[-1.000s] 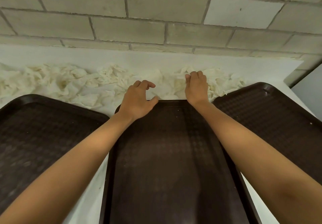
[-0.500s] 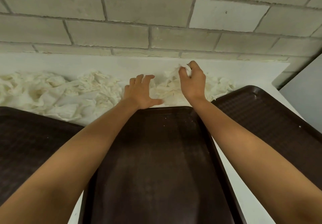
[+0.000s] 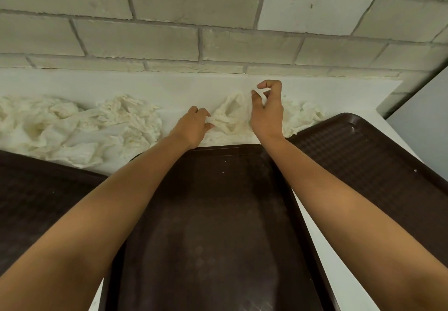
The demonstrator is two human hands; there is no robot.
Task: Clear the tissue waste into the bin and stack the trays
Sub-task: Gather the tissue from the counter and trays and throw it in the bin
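Tissue waste (image 3: 80, 126) lies crumpled in a long heap along the far left of the white desk (image 3: 184, 87). It spreads from the left edge of the view almost to the middle and ends a little short of the left hand. Nearer than that heap, the left tray (image 3: 36, 201), dark brown with a patterned floor, sits flat on the desk. Its far rim either touches the near fringe of the heap or lies just under it; which of the two cannot be told.

The left hand (image 3: 191, 129) reaches past the far rim of the middle tray (image 3: 218, 213). Its fingers are curled and pinch the left end of a separate tissue clump (image 3: 230, 114). That clump is stretched between the two hands, lifted at its right side, with its lower part lying on the desk just beyond the middle tray. The middle tray is dark brown with a few pale crumbs on its floor, and both forearms cross over it.

The right hand (image 3: 266, 114) is held higher, thumb and fingers closed on a twisted strip at the top right of the same clump. Just right of that hand a smaller tissue pile (image 3: 303, 114) rests on the desk and touches the far rim of the right tray (image 3: 363, 155), which is angled towards the right edge of the desk. Behind everything runs a pale block wall (image 3: 169, 20).
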